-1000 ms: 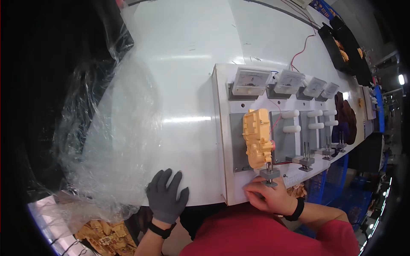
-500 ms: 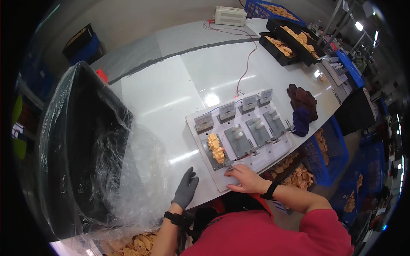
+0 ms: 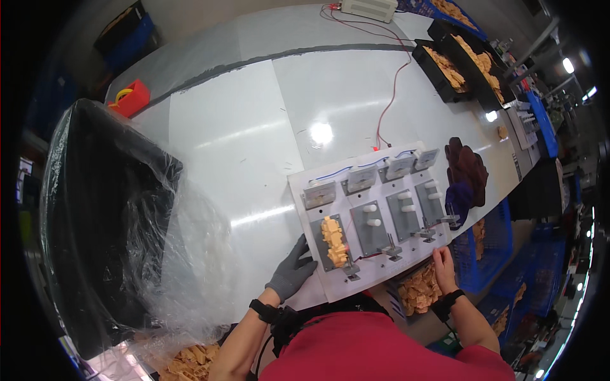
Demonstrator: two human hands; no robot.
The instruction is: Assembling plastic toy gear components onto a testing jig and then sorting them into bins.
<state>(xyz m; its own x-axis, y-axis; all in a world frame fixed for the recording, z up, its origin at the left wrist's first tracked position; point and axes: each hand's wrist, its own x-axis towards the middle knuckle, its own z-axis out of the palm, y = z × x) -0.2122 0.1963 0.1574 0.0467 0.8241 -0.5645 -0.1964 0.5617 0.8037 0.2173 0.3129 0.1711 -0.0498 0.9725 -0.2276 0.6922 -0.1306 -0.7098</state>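
My left hand, in a grey glove, rests flat with fingers spread against the left edge of a white test board on the white table. The board carries several grey fixture plates with clamps in front and small meters behind. A yellow part sits in the leftmost fixture; the other fixtures hold only white pegs. My right hand, bare with a dark wristband, hangs open past the table's near edge, just below the board's right corner, above a bin of yellow parts.
A black bin lined with clear plastic film stands at left. Dark gloves lie right of the board. Black trays of yellow parts sit at far right, a red box far left. Red wire runs to a white unit.
My right hand has left the clamp in front of the yellow part and dropped off the table's near edge to the right. The view has pulled back and higher. My left hand stays put.
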